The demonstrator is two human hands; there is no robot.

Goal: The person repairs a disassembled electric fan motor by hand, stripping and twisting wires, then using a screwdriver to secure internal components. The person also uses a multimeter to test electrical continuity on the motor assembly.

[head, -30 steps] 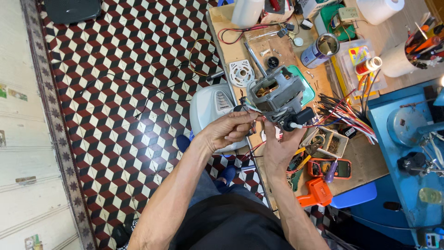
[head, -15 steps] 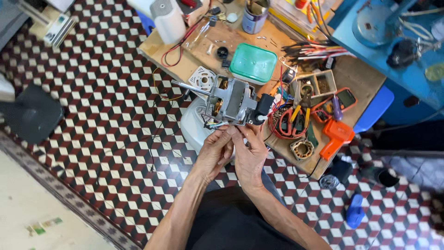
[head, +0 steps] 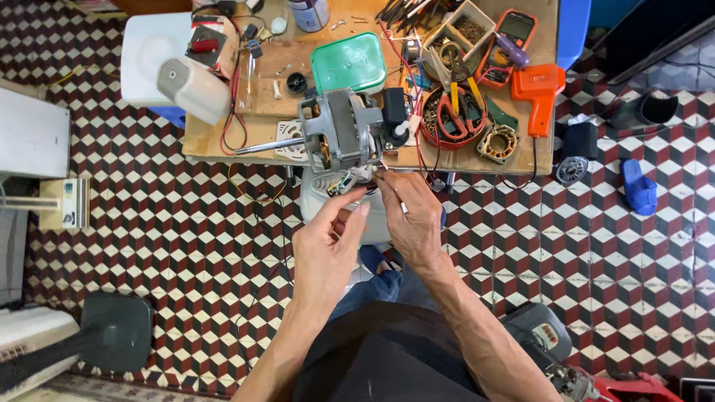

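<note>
A grey electric motor [head: 342, 134] with a steel shaft [head: 257, 147] pointing left lies at the near edge of a wooden table [head: 223, 126]. My left hand [head: 328, 249] reaches up from below and pinches a small white wire connector [head: 339, 184] that hangs from the motor's near side. Just to its right, my right hand [head: 413, 216] pinches a thin pale wire [head: 389, 186] under the motor. Both hands are in front of a white round housing [head: 316, 197] that stands on the floor below the table edge.
On the table are a green lidded box [head: 348, 63], a red bowl of pliers [head: 450, 112], an orange hot-air gun [head: 538, 85], a multimeter [head: 508, 31] and a white fan part [head: 190, 88]. Blue slippers [head: 639, 186] and a black fan base [head: 112, 331] lie on the tiled floor.
The view has swung round, so the table now runs across the top. Both hands stay at the motor's near side, and the right fingers have shifted along the wire.
</note>
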